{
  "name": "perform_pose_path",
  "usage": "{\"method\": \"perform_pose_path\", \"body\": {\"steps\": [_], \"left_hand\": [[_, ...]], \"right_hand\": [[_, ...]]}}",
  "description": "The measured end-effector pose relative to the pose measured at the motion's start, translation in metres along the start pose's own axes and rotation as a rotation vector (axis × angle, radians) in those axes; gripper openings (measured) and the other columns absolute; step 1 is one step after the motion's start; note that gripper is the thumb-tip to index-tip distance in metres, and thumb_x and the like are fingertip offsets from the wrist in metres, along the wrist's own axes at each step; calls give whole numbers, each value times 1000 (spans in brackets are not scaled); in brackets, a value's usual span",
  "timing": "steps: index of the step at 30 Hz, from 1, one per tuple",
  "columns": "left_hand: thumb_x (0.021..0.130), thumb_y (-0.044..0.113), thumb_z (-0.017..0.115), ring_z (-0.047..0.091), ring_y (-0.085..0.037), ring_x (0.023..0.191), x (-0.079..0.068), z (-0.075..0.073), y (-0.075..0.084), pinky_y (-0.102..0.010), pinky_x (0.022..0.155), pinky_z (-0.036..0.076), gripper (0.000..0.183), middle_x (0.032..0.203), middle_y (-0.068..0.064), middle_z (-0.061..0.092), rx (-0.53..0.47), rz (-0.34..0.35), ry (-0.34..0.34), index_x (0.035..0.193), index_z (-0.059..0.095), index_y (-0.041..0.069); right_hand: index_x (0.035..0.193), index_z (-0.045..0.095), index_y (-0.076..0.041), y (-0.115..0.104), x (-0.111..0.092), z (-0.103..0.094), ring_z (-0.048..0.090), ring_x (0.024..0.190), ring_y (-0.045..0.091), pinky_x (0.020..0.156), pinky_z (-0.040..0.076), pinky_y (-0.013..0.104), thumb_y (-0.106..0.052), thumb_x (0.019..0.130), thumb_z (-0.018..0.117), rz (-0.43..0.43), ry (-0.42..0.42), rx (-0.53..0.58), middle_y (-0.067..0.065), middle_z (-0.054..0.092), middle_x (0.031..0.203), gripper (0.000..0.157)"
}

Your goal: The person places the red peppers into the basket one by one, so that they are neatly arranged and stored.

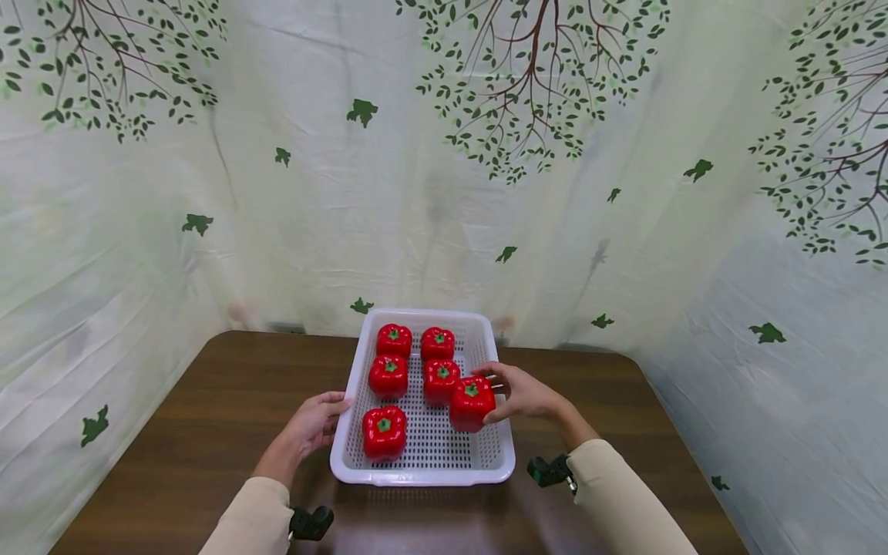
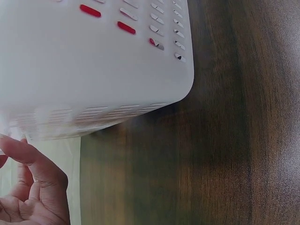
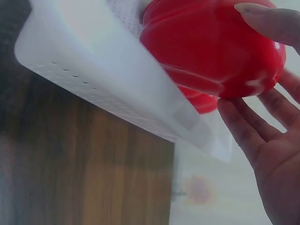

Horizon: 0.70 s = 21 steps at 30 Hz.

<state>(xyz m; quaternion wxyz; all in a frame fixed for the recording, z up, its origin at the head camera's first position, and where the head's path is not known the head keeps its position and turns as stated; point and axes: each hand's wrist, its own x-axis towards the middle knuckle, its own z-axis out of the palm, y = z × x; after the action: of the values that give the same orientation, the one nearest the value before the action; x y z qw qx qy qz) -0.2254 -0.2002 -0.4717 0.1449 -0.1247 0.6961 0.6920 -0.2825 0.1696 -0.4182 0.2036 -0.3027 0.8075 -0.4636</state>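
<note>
A white perforated plastic basket [image 1: 458, 462] stands on the table with several glossy red bell peppers in it. My right hand [image 1: 523, 395] grips one red bell pepper [image 1: 470, 408] over the basket's right side, thumb on the near side and fingers round the far side. The right wrist view has this pepper [image 3: 211, 47] close up, above the rim. At the left rim, my left hand [image 1: 315, 424] holds the basket's edge between thumb and fingers. Two peppers stand behind the held one; a front-left pepper [image 1: 384, 433] sits apart from the pair behind it.
The basket rests on a dark brown wooden table [image 1: 264, 378], near its back edge. A pale curtain [image 1: 430, 231] printed with leaves and branches hangs behind and at both sides. Black wrist devices [image 1: 311, 523] sit at both sleeves.
</note>
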Motion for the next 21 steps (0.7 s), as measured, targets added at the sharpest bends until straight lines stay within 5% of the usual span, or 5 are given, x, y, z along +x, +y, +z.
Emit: {"method": "perform_pose_path", "body": {"steps": [21], "left_hand": [[97, 31, 58, 66, -25, 94, 1, -1, -3, -43, 82, 55, 50, 123, -19, 58, 3, 1, 7, 133, 45, -1]], "right_hand": [[126, 49, -12, 0, 24, 23, 50, 119, 33, 92, 51, 47, -6, 70, 83, 197, -66, -124, 6, 53, 126, 66]]}}
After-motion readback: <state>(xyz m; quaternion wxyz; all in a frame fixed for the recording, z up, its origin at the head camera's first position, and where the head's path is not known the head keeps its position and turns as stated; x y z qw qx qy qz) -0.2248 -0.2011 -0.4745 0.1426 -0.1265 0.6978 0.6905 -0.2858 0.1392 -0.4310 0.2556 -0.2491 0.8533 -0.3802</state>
